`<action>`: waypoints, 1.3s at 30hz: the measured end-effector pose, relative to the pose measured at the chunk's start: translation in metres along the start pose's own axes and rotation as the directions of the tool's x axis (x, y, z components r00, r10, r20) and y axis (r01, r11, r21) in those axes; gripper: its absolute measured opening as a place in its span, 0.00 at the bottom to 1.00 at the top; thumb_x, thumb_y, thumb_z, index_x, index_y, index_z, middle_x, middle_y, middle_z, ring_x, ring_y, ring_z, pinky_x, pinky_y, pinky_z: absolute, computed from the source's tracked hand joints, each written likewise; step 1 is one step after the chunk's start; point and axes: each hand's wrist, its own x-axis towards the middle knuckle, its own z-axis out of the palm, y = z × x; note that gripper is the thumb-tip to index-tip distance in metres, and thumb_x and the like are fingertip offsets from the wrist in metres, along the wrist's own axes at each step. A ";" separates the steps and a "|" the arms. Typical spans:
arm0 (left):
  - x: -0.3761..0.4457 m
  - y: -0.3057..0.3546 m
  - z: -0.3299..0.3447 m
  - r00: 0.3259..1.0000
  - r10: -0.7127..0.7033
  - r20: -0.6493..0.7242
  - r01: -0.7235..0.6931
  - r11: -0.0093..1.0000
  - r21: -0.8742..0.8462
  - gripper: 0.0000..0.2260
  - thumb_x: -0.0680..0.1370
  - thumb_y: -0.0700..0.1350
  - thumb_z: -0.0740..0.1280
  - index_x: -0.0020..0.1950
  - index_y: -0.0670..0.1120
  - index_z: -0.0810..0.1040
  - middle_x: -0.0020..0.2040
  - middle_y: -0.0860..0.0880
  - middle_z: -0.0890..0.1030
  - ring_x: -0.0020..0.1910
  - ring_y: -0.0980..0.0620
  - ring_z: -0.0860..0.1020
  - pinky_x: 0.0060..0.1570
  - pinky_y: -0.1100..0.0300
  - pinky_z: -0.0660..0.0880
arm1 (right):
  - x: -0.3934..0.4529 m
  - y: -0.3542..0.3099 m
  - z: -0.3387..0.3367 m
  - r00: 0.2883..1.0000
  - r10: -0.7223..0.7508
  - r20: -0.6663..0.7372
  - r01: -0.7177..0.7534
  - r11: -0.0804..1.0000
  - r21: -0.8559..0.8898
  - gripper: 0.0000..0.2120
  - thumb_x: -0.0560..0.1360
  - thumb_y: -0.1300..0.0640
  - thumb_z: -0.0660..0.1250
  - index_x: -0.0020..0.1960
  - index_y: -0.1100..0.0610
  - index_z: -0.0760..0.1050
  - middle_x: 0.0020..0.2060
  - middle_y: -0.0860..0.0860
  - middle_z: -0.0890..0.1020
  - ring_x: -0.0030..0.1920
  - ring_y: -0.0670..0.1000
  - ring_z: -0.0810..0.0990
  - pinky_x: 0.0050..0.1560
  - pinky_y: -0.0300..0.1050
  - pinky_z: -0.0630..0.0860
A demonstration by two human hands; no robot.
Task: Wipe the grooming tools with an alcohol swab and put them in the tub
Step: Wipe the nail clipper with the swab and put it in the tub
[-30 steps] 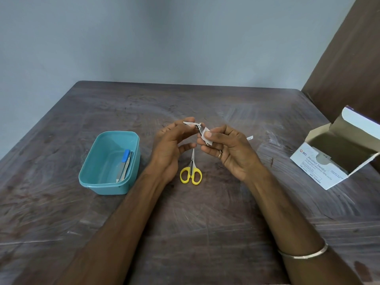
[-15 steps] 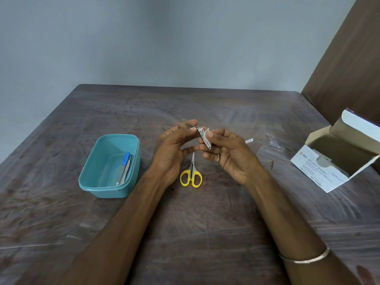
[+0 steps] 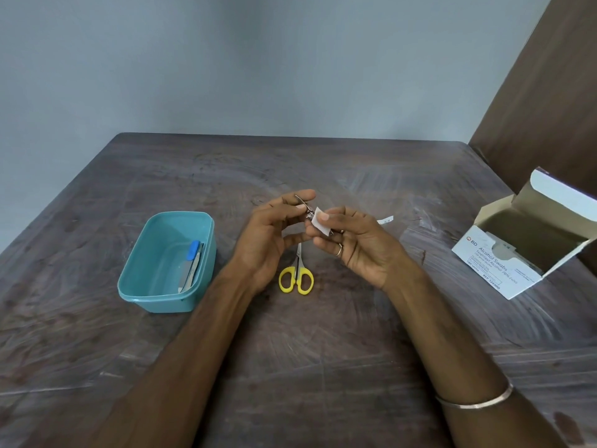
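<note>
Above table | left hand pinches nail clipper angled far-left | right hand pinches swab

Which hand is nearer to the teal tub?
The left hand. It holds the nail clipper just right of the teal tub, apart from it. The right hand, pinching the swab, lies farther right, beyond the left hand.
</note>
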 end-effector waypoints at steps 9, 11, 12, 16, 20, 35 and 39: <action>0.003 -0.002 -0.004 0.999 0.011 -0.039 -0.015 0.995 -0.095 0.12 0.79 0.36 0.61 0.57 0.45 0.81 0.42 0.47 0.80 0.42 0.51 0.79 0.43 0.56 0.75 | 0.001 -0.001 -0.002 0.997 -0.021 -0.068 0.023 0.999 0.030 0.06 0.74 0.69 0.68 0.40 0.61 0.76 0.43 0.60 0.86 0.46 0.56 0.88 0.40 0.42 0.84; 0.005 -0.004 -0.004 0.998 0.032 -0.052 -0.035 0.998 -0.054 0.11 0.80 0.38 0.62 0.57 0.46 0.82 0.44 0.47 0.80 0.45 0.50 0.78 0.43 0.56 0.76 | 0.003 0.000 -0.004 0.994 -0.042 -0.103 0.045 0.999 0.027 0.05 0.73 0.69 0.69 0.42 0.61 0.75 0.42 0.58 0.86 0.46 0.56 0.88 0.41 0.42 0.84; 0.005 -0.005 -0.005 0.997 0.043 -0.059 -0.045 0.998 -0.031 0.11 0.80 0.39 0.63 0.57 0.46 0.82 0.45 0.47 0.80 0.47 0.49 0.78 0.43 0.56 0.76 | 0.004 0.000 -0.005 0.992 -0.052 -0.115 0.055 0.998 0.026 0.05 0.73 0.68 0.70 0.42 0.62 0.75 0.42 0.58 0.86 0.46 0.56 0.88 0.42 0.42 0.84; 0.005 -0.008 -0.006 0.987 0.101 -0.123 -0.085 0.988 0.125 0.11 0.80 0.44 0.66 0.60 0.47 0.83 0.47 0.47 0.81 0.50 0.50 0.78 0.42 0.57 0.78 | 0.007 0.001 -0.007 0.985 -0.089 -0.149 0.091 0.996 0.004 0.06 0.70 0.67 0.72 0.44 0.62 0.75 0.44 0.59 0.86 0.47 0.58 0.87 0.42 0.43 0.83; 0.005 -0.009 -0.005 0.967 0.195 -0.165 -0.146 0.952 0.270 0.12 0.79 0.40 0.68 0.61 0.48 0.83 0.46 0.52 0.83 0.47 0.56 0.79 0.41 0.61 0.78 | 0.009 0.004 -0.007 0.972 -0.127 -0.199 0.122 0.992 -0.039 0.06 0.72 0.68 0.72 0.44 0.62 0.76 0.48 0.61 0.85 0.50 0.59 0.87 0.45 0.44 0.83; 0.007 -0.015 -0.005 0.862 0.499 -0.090 -0.327 0.682 0.655 0.14 0.81 0.43 0.66 0.67 0.51 0.78 0.49 0.55 0.82 0.45 0.65 0.77 0.50 0.46 0.80 | 0.005 0.003 -0.001 0.923 -0.287 -0.256 0.271 0.958 -0.094 0.07 0.73 0.68 0.73 0.45 0.62 0.75 0.48 0.62 0.86 0.48 0.60 0.87 0.45 0.47 0.84; 0.007 -0.015 -0.003 0.851 0.526 -0.015 -0.362 0.606 0.708 0.14 0.80 0.42 0.66 0.66 0.50 0.79 0.43 0.61 0.79 0.41 0.63 0.76 0.46 0.50 0.79 | 0.007 0.006 -0.001 0.895 -0.331 -0.298 0.312 0.943 -0.111 0.07 0.72 0.68 0.74 0.43 0.62 0.76 0.45 0.61 0.86 0.46 0.59 0.87 0.45 0.48 0.84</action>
